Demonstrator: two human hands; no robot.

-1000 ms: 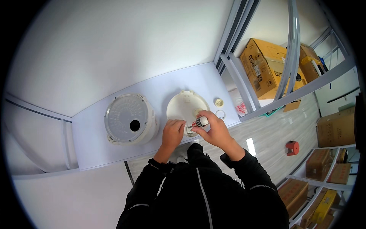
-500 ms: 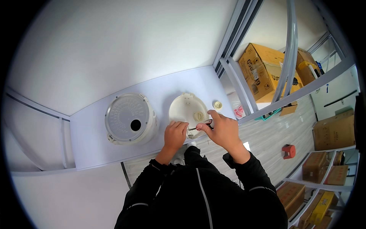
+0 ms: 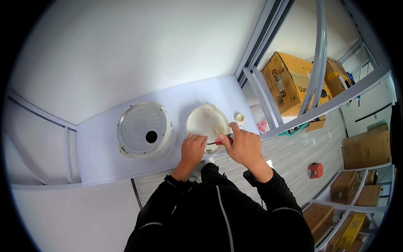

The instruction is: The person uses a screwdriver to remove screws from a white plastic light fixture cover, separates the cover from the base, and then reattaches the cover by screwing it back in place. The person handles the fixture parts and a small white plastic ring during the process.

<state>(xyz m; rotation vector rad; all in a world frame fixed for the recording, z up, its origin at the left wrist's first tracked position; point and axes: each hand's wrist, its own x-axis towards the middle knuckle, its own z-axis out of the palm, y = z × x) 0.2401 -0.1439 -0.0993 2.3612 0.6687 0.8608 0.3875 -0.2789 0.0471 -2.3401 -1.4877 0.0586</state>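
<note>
Right hand [image 3: 246, 146] pinches red-and-black-handled screwdriver [image 3: 218, 142]; left hand [image 3: 193, 150], grip unclear, probably steadies round cream plastic shell [image 3: 197, 119] beneath fingertips.

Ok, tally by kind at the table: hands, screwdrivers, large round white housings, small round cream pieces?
Hands: 2 (left hand, right hand)
Screwdriver: 1
Large housings: 2 (drum, shallow shell)
Cream pieces: 2 (inner piece, outer piece)
Total: 7

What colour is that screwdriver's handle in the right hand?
The handle is red and black where it shows past the right hand; best in the head view.
</note>
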